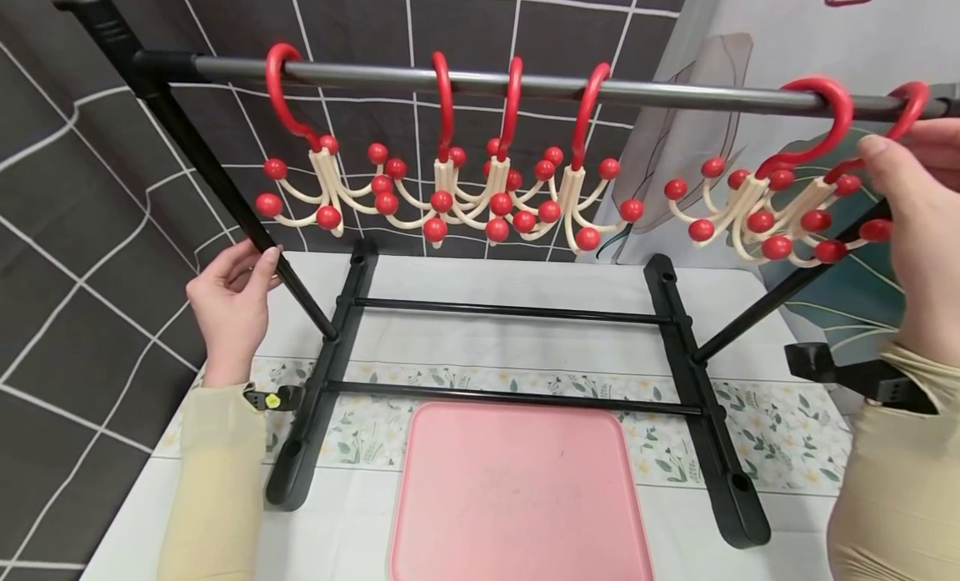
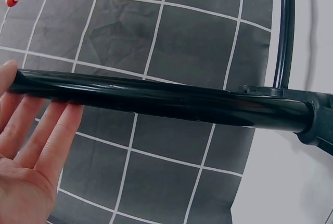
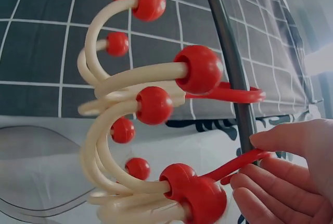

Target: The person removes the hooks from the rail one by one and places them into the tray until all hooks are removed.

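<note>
A garment rack stands on the table, its grey crossbar [image 1: 480, 82] carrying several hangers, each with a red hook and cream curved arms tipped with red balls. My left hand [image 1: 232, 302] holds the rack's black left post [image 1: 213, 177] partway up, thumb on one side and fingers on the other; the left wrist view shows the fingers [image 2: 52, 135] along the tube. At the bar's right end my right hand [image 1: 926, 222] pinches the red hook of the rightmost hanger [image 1: 806, 202], which sits over the bar. Just left of it hangs another hanger [image 1: 742, 197], close enough that their arms overlap.
Below the bar, a pink tray [image 1: 517, 489] lies between the rack's black feet, the left foot [image 1: 322, 381] and right foot [image 1: 705, 406]. Two thin rods [image 1: 517, 398] join the feet. A dark tiled-pattern curtain [image 1: 75, 314] hangs behind and to the left.
</note>
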`<move>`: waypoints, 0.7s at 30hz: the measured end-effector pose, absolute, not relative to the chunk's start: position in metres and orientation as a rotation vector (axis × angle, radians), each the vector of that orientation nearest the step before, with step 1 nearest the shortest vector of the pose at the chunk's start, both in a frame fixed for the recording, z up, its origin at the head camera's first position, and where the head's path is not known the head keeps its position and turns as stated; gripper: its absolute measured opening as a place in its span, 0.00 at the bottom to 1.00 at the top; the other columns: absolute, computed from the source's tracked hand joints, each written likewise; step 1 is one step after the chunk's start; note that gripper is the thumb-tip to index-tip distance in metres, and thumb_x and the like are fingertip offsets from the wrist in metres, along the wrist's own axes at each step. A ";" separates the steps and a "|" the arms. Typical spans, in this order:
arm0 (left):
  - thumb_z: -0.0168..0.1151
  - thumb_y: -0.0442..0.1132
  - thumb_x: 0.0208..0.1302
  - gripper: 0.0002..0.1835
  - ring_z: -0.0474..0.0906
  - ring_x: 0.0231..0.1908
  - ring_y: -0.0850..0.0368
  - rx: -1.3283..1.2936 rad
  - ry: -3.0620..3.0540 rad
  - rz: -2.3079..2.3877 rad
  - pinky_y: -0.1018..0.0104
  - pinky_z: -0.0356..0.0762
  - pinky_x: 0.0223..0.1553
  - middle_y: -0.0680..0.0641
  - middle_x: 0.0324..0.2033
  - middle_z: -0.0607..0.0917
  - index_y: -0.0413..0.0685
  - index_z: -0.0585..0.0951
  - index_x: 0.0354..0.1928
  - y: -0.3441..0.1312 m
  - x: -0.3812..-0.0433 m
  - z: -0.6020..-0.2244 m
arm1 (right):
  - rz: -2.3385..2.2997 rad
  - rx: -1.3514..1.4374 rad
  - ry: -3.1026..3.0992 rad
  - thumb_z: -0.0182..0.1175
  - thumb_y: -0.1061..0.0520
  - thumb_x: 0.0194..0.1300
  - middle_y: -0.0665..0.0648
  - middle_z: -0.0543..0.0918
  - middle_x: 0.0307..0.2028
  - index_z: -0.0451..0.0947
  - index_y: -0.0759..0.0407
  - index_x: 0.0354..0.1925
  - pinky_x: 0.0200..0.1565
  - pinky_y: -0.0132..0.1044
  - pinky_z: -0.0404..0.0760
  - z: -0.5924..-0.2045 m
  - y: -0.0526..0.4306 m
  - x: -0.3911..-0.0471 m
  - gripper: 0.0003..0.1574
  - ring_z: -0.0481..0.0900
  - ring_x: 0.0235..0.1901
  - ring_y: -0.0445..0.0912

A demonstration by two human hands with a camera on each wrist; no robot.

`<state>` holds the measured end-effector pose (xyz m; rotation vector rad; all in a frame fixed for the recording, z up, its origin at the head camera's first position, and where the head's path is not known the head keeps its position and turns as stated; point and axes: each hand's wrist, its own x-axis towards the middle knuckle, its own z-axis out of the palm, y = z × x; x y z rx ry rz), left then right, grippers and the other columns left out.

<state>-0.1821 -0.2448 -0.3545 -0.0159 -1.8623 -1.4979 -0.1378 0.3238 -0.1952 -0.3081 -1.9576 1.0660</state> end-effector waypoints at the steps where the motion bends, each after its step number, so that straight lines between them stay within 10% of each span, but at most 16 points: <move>1: 0.71 0.37 0.66 0.15 0.87 0.34 0.65 -0.015 -1.862 -1.497 0.74 0.85 0.35 0.55 0.38 0.89 0.37 0.87 0.51 -0.245 -0.182 -0.355 | 1.059 -0.302 -1.960 0.66 0.51 0.71 0.35 0.81 0.42 0.83 0.43 0.54 0.52 0.23 0.72 -0.195 0.325 -0.138 0.14 0.76 0.40 0.29; 21: 0.72 0.36 0.65 0.16 0.87 0.33 0.67 -0.005 -1.886 -1.472 0.75 0.84 0.36 0.58 0.36 0.88 0.37 0.87 0.52 -0.244 -0.182 -0.355 | 1.003 -0.287 -2.033 0.57 0.52 0.77 0.34 0.78 0.42 0.74 0.40 0.52 0.58 0.24 0.72 -0.196 0.338 -0.144 0.08 0.76 0.40 0.27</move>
